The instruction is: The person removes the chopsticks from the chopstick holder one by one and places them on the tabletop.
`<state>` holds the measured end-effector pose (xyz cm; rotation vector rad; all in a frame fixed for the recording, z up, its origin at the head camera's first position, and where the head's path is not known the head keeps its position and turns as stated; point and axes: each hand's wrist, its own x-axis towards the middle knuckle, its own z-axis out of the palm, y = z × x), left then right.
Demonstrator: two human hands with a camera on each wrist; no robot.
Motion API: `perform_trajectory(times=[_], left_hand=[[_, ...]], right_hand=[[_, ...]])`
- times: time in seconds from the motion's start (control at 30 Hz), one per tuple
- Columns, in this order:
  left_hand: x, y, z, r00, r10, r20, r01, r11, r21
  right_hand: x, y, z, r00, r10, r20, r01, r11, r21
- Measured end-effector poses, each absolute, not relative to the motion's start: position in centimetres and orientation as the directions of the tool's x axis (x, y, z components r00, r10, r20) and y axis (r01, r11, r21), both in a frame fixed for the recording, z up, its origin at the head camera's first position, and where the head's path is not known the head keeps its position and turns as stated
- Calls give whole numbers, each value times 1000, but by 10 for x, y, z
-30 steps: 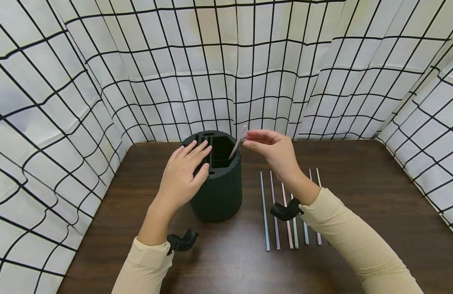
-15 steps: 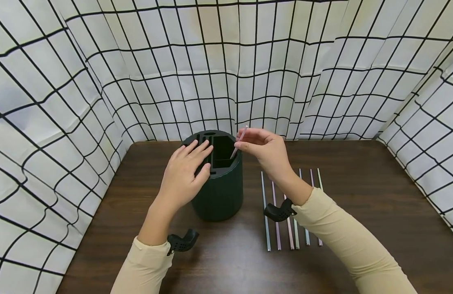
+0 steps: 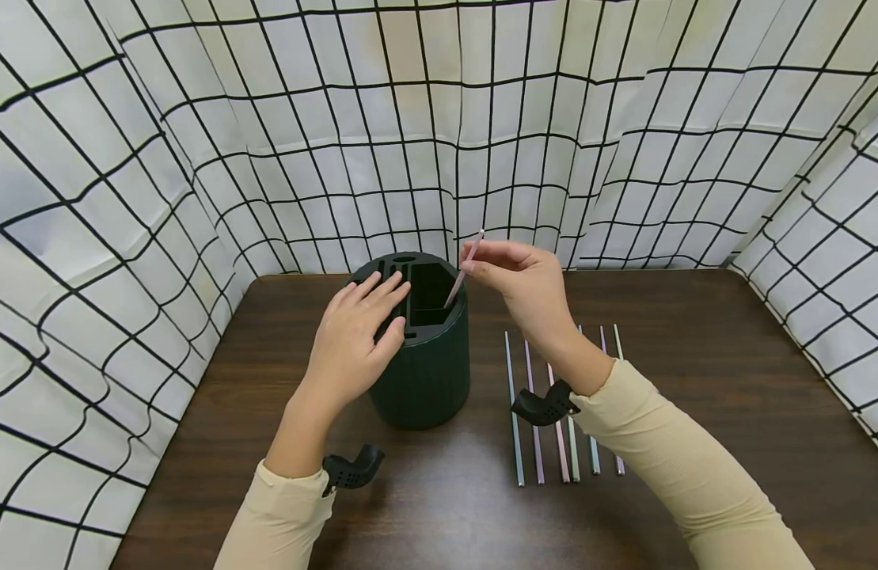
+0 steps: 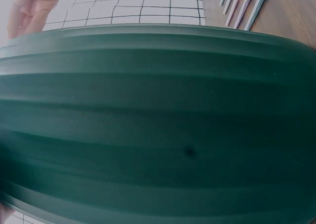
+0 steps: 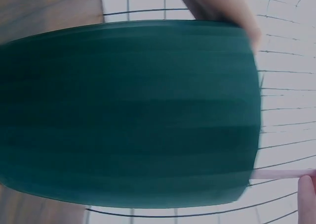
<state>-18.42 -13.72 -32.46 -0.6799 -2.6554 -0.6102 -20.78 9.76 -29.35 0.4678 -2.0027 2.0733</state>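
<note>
A dark green ribbed utensil holder (image 3: 424,388) with a slotted, compartmented top stands upright on the table. My left hand (image 3: 356,336) rests on the left of its top, fingers straight and spread. At the right rim my right hand (image 3: 527,289) pinches a pink chopstick (image 3: 455,288) between thumb and fingers. The chopstick leans to the right, its lower end inside the large compartment. In the right wrist view the pink chopstick (image 5: 276,174) sticks out past the holder's rim (image 5: 254,135), a fingertip against it. The holder's wall (image 4: 158,110) fills most of the left wrist view.
Several pastel chopsticks (image 3: 516,435) lie side by side on the brown wooden table (image 3: 439,507), right of the holder; my right forearm covers some of them. Behind and at the sides hangs a white cloth with a black grid (image 3: 510,166).
My right hand came in from the right to the pink chopstick leaning in the holder and took hold of it. The chopstick has since risen slightly. My left hand stayed put.
</note>
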Motion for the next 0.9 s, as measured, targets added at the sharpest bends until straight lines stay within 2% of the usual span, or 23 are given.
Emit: perform_trajectory(times=[0.23,0.53,0.67,0.9], left_hand=[[-185,-137,-326,-828,376,416,520,792,319],[-185,-138,-325,-837,371,403,509,798,322],[-185,-138,-324,-839,368,401,505,802,321],[-185,-137,-325,-836,374,401,510,798,320]], right_hand=[[-194,106,-271,-886,-27,462,-455,-127,-881],[-180,125,-244,-822,90,563,-564,-276,-778],[-175,137,-233,-803,161,574,-592,-329,-736],[-160,157,-218,-798,304,521,-602,-461,-652]])
